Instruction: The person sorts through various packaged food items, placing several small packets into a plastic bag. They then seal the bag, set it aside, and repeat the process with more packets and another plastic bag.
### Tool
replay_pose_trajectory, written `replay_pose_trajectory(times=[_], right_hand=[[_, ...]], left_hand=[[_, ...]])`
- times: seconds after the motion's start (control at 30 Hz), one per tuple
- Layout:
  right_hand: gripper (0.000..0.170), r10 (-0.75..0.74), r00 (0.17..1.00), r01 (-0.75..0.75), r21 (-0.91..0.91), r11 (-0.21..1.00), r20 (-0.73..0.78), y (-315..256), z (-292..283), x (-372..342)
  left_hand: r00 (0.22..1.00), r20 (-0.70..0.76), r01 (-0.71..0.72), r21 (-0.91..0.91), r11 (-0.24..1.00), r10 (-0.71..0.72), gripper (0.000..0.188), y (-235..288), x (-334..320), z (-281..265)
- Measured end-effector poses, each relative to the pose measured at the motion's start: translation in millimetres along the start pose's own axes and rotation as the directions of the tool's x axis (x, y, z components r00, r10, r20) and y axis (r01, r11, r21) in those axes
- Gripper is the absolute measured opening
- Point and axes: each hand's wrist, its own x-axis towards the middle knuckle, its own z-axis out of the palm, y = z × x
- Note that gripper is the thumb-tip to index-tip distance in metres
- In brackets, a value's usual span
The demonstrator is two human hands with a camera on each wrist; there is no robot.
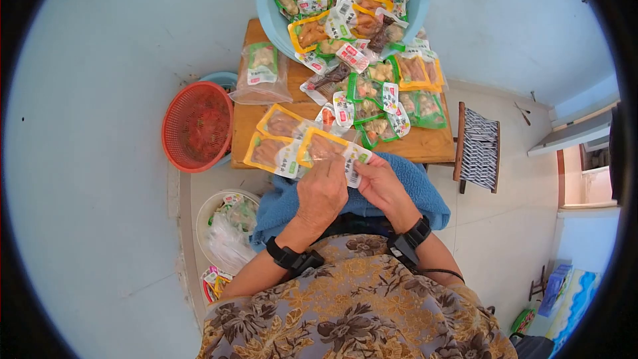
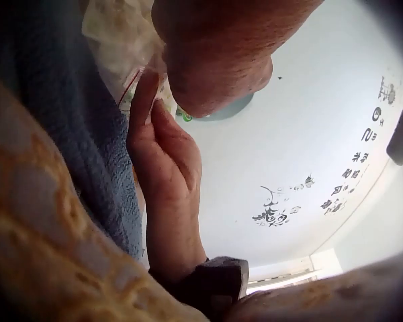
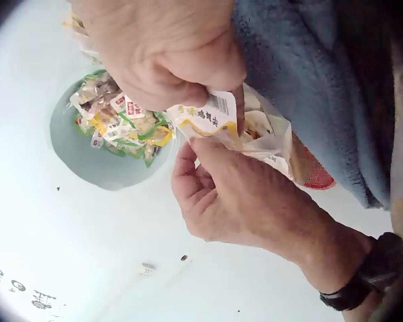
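Both hands hold a yellow-edged snack packet [image 1: 322, 145] with a clear front and a white label end, just over the table's front edge. My right hand [image 1: 382, 185] pinches the white end between thumb and fingers. In the right wrist view, the left hand [image 3: 242, 198] pinches the packet's edge with thumb and forefinger. From the left wrist view, the left hand hides most of the packet. Two similar yellow-edged packets [image 1: 279, 121] lie just left of the held one, partly overlapped by it.
A wooden table [image 1: 425, 145] bears a blue basin [image 1: 266, 0] full of packets, loose green- and yellow-edged packets [image 1: 365, 86], and a clear bag [image 1: 266, 73]. A red basket [image 1: 199, 126] and a white bucket [image 1: 203, 219] stand left; a woven stool [image 1: 478, 146] stands right. A blue towel [image 1: 425, 193] covers the lap.
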Motion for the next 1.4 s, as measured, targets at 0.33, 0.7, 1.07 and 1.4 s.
replay_pose_trajectory(times=[0.33, 0.7, 1.07, 1.4], right_hand=[[0.038, 0.043, 0.997, -0.041, -0.043, 0.998, 0.066, 12.4, 26.1, 65.1], [0.046, -0.017, 0.99, 0.034, -0.119, 0.992, 0.143, 21.0, 33.7, 75.4], [0.027, -0.123, 0.98, 0.066, -0.332, 0.941, -0.153, 41.3, 31.2, 94.7], [0.023, -0.167, 0.938, 0.07, -0.307, 0.949, -0.303, 53.3, 35.6, 101.7]], left_hand=[[1.0, -0.018, 0.006, -0.072, 0.997, -0.008, 0.016, -3.3, -0.3, -6.5], [1.0, -0.024, 0.011, -0.079, 0.997, -0.013, 0.02, -5.2, -5.7, -7.3], [1.0, -0.016, 0.01, -0.106, 0.994, -0.012, 0.021, -4.7, -8.8, -9.3], [1.0, -0.009, 0.012, -0.19, 0.982, -0.014, 0.018, -11.6, -11.6, -4.9]])
